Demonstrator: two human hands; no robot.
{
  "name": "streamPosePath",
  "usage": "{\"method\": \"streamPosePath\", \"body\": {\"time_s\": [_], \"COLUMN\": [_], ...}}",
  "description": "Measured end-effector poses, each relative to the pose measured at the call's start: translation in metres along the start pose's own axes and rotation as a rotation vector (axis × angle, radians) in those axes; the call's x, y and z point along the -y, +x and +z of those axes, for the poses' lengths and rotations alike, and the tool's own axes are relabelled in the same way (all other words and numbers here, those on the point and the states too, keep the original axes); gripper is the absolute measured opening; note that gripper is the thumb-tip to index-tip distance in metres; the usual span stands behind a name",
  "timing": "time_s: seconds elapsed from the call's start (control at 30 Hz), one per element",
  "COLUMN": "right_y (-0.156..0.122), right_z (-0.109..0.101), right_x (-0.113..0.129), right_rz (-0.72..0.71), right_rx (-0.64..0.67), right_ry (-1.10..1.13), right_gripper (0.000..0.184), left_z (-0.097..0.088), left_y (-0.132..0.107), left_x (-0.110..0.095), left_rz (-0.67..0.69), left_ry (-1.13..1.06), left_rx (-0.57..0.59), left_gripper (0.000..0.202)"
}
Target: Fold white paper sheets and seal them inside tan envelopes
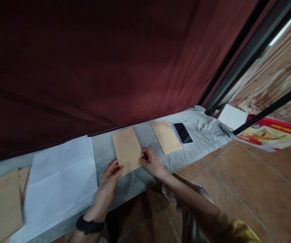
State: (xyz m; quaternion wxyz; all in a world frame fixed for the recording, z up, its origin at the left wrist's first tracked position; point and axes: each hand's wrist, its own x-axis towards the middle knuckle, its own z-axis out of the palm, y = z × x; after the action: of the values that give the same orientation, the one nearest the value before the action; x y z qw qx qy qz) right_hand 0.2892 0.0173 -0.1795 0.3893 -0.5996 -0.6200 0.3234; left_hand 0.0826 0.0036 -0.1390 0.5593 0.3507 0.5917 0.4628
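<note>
A tan envelope (126, 148) lies flat on the grey cloth-covered ledge (201, 130). My left hand (110, 177) rests at the envelope's near left corner, its fingers curled onto the edge. My right hand (152, 162) sits at the envelope's right edge with fingers pinched; a small dark thing shows at the fingertips, too small to name. A second tan envelope (166, 136) lies to the right, apart from both hands. A black wristband is on my left wrist.
A dark phone (183, 132) lies face up right of the second envelope. White unfolded sheets (61, 175) cover the ledge at left, more tan envelopes (1, 206) at far left. A maroon curtain (97, 60) hangs behind. Tiled floor, a white sheet (233, 116) and a red printed poster (269, 133) lie right.
</note>
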Motion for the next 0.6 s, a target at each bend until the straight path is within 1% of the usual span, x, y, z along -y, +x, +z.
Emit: {"method": "streamPosePath", "body": {"time_s": [0.1,0.17,0.23,0.27,0.33,0.4,0.43,0.53,0.6], "right_y": [0.0,0.0,-0.001,-0.001,-0.003,-0.004,-0.005,-0.009,-0.01], "right_z": [-0.004,-0.008,-0.013,-0.016,-0.019,-0.021,-0.02,-0.019,-0.021], "right_x": [0.003,0.006,0.009,0.011,0.012,0.012,0.011,0.009,0.007], "right_rz": [0.142,0.255,0.336,0.367,0.433,0.513,0.553,0.638,0.628], "right_rx": [0.02,0.061,0.082,0.068,-0.011,-0.071,-0.066,0.04,0.066], "right_ry": [0.335,0.581,0.787,0.87,1.011,1.113,1.14,1.136,1.111], "right_gripper": [0.028,0.031,0.036,0.04,0.045,0.044,0.043,0.038,0.037], "left_z": [0.006,0.01,0.015,0.018,0.024,0.032,0.036,0.049,0.056], "left_y": [-0.002,-0.002,-0.002,-0.001,0.0,0.0,0.0,-0.002,-0.004], "left_x": [0.0,0.001,0.002,0.002,0.004,0.006,0.007,0.012,0.013], "left_rz": [-0.015,-0.066,-0.125,-0.139,-0.127,-0.079,-0.05,0.021,0.037], "left_ry": [-0.048,-0.097,-0.147,-0.169,-0.211,-0.237,-0.24,-0.223,-0.215], "left_rx": [0.017,0.016,0.035,0.048,0.062,0.067,0.07,0.1,0.139], "left_gripper": [0.064,0.066,0.067,0.067,0.066,0.064,0.063,0.061,0.062]}}
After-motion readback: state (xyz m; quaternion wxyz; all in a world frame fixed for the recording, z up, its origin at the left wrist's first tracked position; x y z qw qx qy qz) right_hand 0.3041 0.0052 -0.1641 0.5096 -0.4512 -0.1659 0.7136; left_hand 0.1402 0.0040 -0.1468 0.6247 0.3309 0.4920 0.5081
